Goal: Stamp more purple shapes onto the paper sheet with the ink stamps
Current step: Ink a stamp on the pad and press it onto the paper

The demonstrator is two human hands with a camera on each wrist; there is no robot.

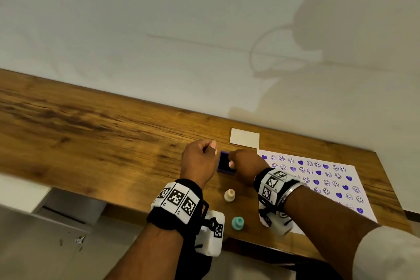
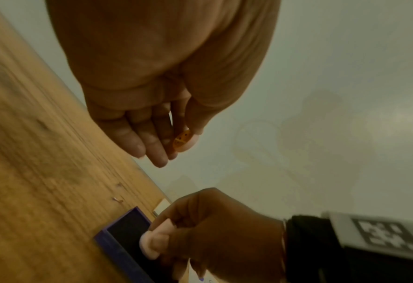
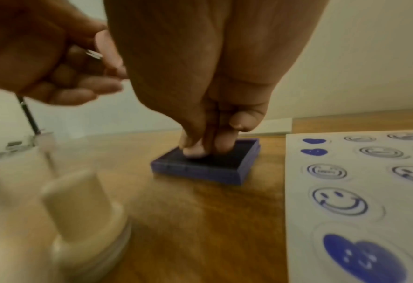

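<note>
Pale, shadowed wall backs a long wood-grain desk (image 1: 91, 120). Left hand (image 1: 198, 160) hovers just left of the square purple ink pad (image 1: 225, 163), its grip pinching a small orange smiley-faced stamp (image 2: 181, 140). Right hand (image 1: 246, 162) holds a pink stamp (image 2: 149, 243) down on the pad. Cream stamp (image 1: 229, 195) and teal stamp (image 1: 237, 223) stand nearer. White card (image 1: 244, 138) lies behind; white paper sheet (image 1: 354, 168), printed with purple hearts and smileys, lies right.
</note>
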